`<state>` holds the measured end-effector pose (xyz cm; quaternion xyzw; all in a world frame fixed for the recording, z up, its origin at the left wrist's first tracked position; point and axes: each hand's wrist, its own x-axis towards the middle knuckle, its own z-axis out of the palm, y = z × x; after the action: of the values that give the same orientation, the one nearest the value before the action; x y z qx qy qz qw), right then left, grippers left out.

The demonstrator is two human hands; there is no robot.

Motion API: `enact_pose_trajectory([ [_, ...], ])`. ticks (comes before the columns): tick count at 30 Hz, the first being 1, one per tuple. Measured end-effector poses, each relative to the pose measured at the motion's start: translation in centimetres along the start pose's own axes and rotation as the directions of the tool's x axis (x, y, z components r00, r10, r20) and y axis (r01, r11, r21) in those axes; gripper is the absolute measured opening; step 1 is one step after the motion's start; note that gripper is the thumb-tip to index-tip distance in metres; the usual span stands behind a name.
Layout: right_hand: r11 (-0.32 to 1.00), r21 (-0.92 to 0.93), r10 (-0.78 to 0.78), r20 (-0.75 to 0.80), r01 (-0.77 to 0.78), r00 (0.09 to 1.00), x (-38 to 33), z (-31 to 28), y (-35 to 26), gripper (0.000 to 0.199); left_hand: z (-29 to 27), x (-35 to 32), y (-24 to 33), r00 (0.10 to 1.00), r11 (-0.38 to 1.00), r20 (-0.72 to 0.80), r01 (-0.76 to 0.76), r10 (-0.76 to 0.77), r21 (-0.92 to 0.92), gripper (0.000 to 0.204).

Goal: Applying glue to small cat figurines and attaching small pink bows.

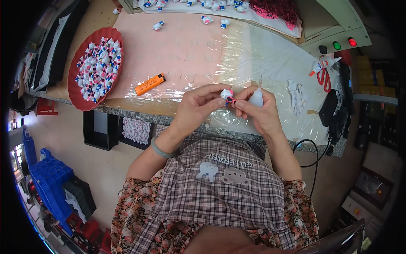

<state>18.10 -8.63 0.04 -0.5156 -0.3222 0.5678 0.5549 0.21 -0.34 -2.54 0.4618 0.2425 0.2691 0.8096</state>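
In front of me, just above the table's near edge, both hands meet at a small white figurine (pixel 227 94) with pink and blue parts. My left hand (pixel 201 103) pinches the figurine between thumb and fingers. The thumb and forefinger of my right hand (pixel 262 111) close on a tiny pink and dark piece (pixel 234 100) touching the figurine's side. Tucked in the same right hand is a small translucent needle-tip bottle (pixel 256 98), its thin tip pointing away from me. An orange lighter (pixel 150 84) lies to the left of my hands.
A red scalloped bowl (pixel 72 80) full of similar figurines stands at the left. Three loose figurines (pixel 207 20) lie farther back, below a shelf with more figurines and pink pieces (pixel 275 10). Red-handled scissors (pixel 324 80), a white bottle (pixel 316 67) and a crumpled white cloth (pixel 296 97) are right.
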Motion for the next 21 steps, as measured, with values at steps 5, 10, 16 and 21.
enact_pose_trajectory([
  [5, 0.998, -0.054, 0.034, 0.027, -0.033, 0.999, -0.1, -0.2, -0.1, 0.007, 0.1, -0.3, -0.1, 0.997, 0.994, 0.038, -0.066, 0.063, 0.086, 0.032],
  [10, 0.994, -0.091, 0.069, -0.001, -0.068, 0.998, -0.2, -0.2, -0.2, 0.007, 0.2, -0.5, 0.1, 0.996, 0.986, 0.054, -0.081, 0.073, 0.148, 0.03],
  [16, 0.981, -0.17, 0.081, -0.084, -0.094, 0.993, -0.5, 0.9, -0.6, 0.01, 0.5, -0.4, -0.1, 0.995, 0.973, 0.029, -0.097, 0.093, 0.208, 0.027],
  [21, 0.917, -0.398, -0.106, -0.145, 0.04, 0.984, -0.8, 1.1, 0.0, 0.015, 0.6, -0.5, -0.3, 0.997, 0.978, -0.001, -0.074, 0.076, 0.193, 0.025],
])
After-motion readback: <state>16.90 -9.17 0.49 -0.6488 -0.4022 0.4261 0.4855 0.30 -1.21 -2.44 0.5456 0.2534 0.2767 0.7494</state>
